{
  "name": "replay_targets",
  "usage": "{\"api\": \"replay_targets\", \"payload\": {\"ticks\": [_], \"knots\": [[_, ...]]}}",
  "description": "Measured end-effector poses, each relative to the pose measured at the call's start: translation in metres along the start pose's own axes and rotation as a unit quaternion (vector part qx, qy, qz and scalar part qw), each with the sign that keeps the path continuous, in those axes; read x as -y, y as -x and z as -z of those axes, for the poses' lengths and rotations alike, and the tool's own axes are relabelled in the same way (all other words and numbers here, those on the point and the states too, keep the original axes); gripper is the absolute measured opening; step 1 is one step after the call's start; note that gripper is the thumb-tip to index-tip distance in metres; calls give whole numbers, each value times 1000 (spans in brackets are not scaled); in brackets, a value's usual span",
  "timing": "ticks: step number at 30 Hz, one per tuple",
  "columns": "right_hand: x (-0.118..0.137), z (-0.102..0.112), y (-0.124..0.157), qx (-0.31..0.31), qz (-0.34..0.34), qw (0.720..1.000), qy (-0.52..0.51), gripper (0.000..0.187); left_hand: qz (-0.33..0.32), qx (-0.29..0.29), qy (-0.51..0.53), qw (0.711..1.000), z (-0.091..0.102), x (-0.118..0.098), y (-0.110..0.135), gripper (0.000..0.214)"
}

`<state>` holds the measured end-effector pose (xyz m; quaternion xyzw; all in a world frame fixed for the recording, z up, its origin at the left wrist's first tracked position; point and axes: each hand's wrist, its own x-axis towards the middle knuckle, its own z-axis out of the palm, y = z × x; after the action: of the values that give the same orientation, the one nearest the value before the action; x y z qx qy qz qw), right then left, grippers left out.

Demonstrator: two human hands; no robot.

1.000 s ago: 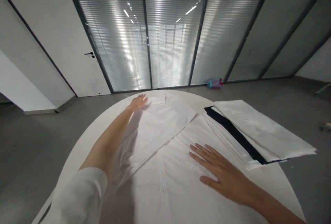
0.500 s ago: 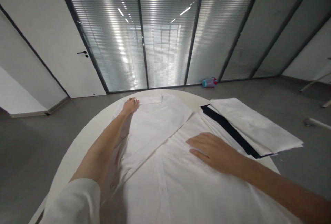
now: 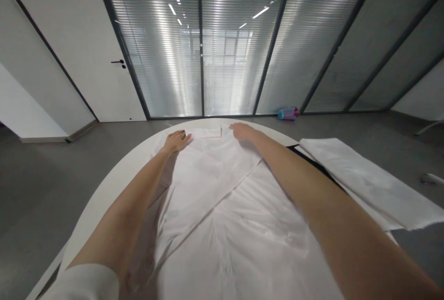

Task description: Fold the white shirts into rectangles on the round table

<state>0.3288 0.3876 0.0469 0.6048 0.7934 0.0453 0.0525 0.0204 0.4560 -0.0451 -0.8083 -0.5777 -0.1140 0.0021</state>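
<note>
A white button-up shirt [image 3: 201, 189] lies spread over the round table, a sleeve folded diagonally across it and a cuff at its far end. My left hand [image 3: 177, 141] rests on the shirt's far left edge, its fingers stretched out and apart. Just right of the cuff, my right hand [image 3: 243, 131] touches the far right part of the shirt with its fingers extended. Both arms reach forward over the fabric, and the right forearm covers part of the shirt's right side. Wrinkles run through the cloth below the diagonal fold.
The white round table [image 3: 114, 182] shows its rim on the left. Folded white cloth [image 3: 367, 180] with a dark piece [image 3: 321, 166] under it overhangs the right edge. A blue and red container [image 3: 287, 113] lies on the floor by the glass wall [image 3: 229, 82]. A door [image 3: 93, 59] stands left.
My right hand has moved forward and left from the shirt's middle right to its far edge near the cuff. My left hand has stayed about where it was. The view has shifted slightly.
</note>
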Motion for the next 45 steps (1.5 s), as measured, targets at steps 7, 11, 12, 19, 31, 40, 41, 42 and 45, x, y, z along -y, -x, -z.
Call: {"api": "replay_targets", "payload": {"ticks": [7, 11, 12, 19, 31, 40, 41, 42, 45], "knots": [[25, -64, -50, -42, -75, 994, -73, 42, 14, 20, 1, 1000, -2, 1, -2, 69], [24, -77, -56, -47, -105, 987, -113, 49, 25, 31, 1, 999, -2, 2, -5, 71], [24, -78, -57, -48, -111, 985, -120, 51, 28, 31, 1, 999, -1, 2, -5, 71], [30, -80, -49, -100, -126, 977, -137, 56, 31, -25, 9, 999, 7, -4, 3, 62], [33, -70, -43, -154, -130, 959, -198, 42, -36, -39, 53, 997, 6, -3, 4, 54], [34, -76, -58, -135, -181, 940, -257, 37, -66, 15, 51, 996, -1, 2, 1, 63], [34, -76, -58, -135, -181, 940, -256, 36, -65, 21, 48, 997, -1, 3, 1, 64], [34, -77, -57, -136, -182, 940, -253, 36, -64, 26, 45, 997, -1, 3, 1, 64], [34, -77, -55, -133, -187, 944, -238, 34, -53, 38, 36, 997, 0, 3, 1, 61]]}}
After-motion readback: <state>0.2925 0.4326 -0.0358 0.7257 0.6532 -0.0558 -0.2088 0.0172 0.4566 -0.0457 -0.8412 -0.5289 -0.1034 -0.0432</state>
